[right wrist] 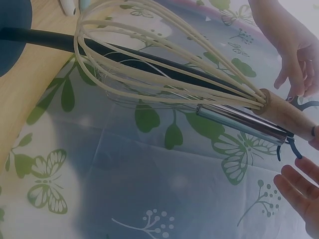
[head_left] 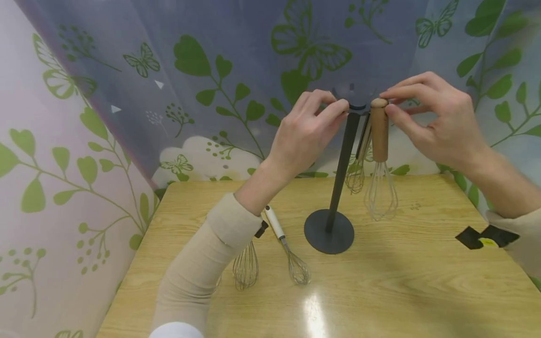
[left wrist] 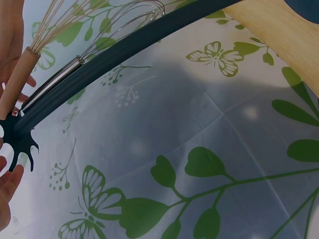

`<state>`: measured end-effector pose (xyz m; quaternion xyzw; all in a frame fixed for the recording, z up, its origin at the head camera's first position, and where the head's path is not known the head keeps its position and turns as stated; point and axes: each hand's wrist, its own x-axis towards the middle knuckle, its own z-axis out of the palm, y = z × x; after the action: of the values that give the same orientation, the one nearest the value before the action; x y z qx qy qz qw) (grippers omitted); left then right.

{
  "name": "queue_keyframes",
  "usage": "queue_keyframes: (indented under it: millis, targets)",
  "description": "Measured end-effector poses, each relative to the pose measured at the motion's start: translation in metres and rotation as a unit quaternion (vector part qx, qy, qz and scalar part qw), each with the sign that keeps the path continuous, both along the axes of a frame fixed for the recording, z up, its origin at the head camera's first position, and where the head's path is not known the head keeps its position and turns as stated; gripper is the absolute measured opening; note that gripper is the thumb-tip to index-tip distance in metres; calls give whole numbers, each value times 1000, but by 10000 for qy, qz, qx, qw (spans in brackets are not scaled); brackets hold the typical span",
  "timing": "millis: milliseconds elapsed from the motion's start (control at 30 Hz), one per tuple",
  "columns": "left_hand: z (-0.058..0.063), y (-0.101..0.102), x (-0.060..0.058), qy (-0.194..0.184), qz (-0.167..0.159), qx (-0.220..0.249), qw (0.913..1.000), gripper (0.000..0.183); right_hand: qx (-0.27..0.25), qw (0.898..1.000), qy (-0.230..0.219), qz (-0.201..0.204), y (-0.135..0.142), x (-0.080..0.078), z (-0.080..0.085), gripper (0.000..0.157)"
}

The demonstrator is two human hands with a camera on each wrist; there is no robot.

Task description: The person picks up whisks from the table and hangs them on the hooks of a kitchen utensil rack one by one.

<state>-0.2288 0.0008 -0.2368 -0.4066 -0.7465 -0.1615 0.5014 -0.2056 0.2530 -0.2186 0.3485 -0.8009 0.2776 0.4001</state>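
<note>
My right hand [head_left: 444,119] pinches the top of a whisk's wooden handle [head_left: 380,136] between thumb and fingers. The whisk hangs upright, its pale wire loops [right wrist: 164,69] pointing down. With thumb and fingertips, my left hand [head_left: 310,126] holds the hooked rim at the top of a black utensil stand [head_left: 341,169]. Dark curved hooks [left wrist: 22,144] spread out there, close to the wooden handle's end. A second whisk with a shiny metal handle [right wrist: 244,122] hangs from a hook, between the pole and the wooden-handled whisk.
On the wooden table [head_left: 422,272] stands the rack's round black base [head_left: 323,232]. To its left lie a white-handled whisk [head_left: 276,224] and another wire whisk [head_left: 246,267], partly hidden by my left forearm. A leaf-and-butterfly curtain [head_left: 236,56] hangs behind the table.
</note>
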Motion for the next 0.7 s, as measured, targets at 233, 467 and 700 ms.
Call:
queue_keyframes:
  millis: [233,467,700]
  targets:
    - [2,-1,0,-129,-186,36,9997,32,-82,9999,-39,-72,-2,1,0,19]
    - [2,-2,-1,-270,-431,129,9986,30,-136,9998,-62,-91,-3,3,0,19]
    - [2,-2,-2,-392,-614,177,9972,26,-139,9998,-41,-118,-2,4,-1,21]
